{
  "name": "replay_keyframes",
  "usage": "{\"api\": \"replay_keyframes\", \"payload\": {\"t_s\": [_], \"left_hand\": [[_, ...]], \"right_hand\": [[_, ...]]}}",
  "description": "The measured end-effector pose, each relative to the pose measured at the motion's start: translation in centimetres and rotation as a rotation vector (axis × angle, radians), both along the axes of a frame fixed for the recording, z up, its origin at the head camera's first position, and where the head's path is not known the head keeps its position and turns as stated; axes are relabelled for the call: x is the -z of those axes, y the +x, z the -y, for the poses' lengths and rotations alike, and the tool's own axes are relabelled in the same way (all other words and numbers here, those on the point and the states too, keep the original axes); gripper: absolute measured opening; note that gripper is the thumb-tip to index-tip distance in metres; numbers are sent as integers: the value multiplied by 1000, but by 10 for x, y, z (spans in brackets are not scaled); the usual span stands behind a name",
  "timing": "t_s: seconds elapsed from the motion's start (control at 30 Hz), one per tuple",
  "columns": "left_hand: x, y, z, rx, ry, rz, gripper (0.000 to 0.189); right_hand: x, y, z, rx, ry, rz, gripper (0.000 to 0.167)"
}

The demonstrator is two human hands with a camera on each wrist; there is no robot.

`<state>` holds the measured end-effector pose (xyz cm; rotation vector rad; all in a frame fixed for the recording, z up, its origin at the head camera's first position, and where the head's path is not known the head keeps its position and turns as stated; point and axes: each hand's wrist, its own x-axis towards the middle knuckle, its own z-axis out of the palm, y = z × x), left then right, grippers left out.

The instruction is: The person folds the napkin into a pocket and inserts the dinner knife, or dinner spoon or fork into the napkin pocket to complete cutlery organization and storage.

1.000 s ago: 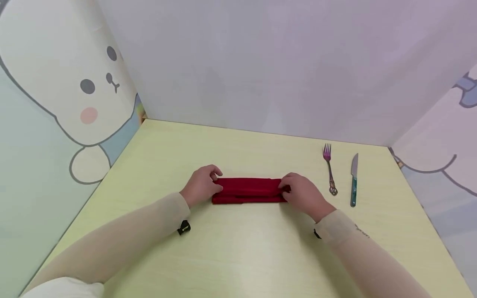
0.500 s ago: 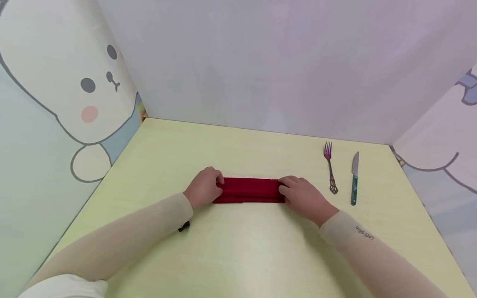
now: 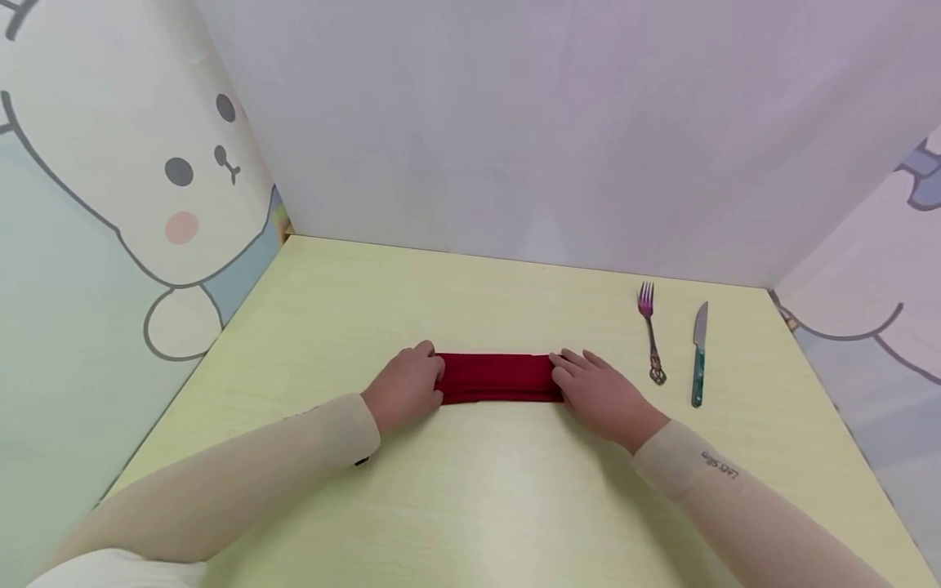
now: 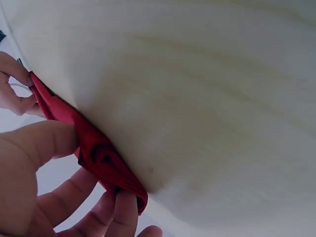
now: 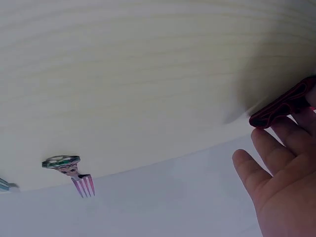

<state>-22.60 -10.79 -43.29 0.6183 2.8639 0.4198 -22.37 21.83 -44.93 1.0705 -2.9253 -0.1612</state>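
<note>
A red cloth (image 3: 500,377), folded into a long flat strip, lies crosswise on the table in the head view. My left hand (image 3: 407,388) grips its left end. In the left wrist view the thumb (image 4: 52,140) is on one side of the folded layers and the fingertips (image 4: 126,212) on the other; the rolled layers show at that end. My right hand (image 3: 604,400) holds the opposite end, its fingers lying over the far part and its thumb hidden in the head view. The right wrist view shows several fingers (image 5: 276,153) against the cloth's folded end (image 5: 284,106).
To the right of the cloth lie a fork (image 3: 651,331) with purplish tines and a knife (image 3: 699,351) with a teal handle, side by side. The pale table (image 3: 353,286) meets a plain wall (image 3: 500,147) at the back and printed walls at both sides.
My left hand has shifted a little right and nearer, covering more of the cloth's left end. The right fingers have straightened over the other end. The cloth's layers now lie closer together along the front.
</note>
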Motion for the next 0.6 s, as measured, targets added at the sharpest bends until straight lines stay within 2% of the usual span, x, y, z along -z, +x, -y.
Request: {"api": "replay_keyframes", "payload": {"t_s": [0.1,0.23,0.37,0.5,0.6], "left_hand": [[1,1,0,12,-37,-35,7],[2,4,-1,40,-150,-138,9],[5,5,0,69,-250,-233,12],[6,4,0,96,-272,-256,12],[5,3,1,110,-264,-243,13]], "right_hand": [[2,1,-3,-14,26,-29,28],[3,4,-7,-23,51,-30,46],[-1,5,-6,-29,68,-35,50],[-9,3,8,-35,8,-42,59],[-13,1,28,-74,-49,10,74]]}}
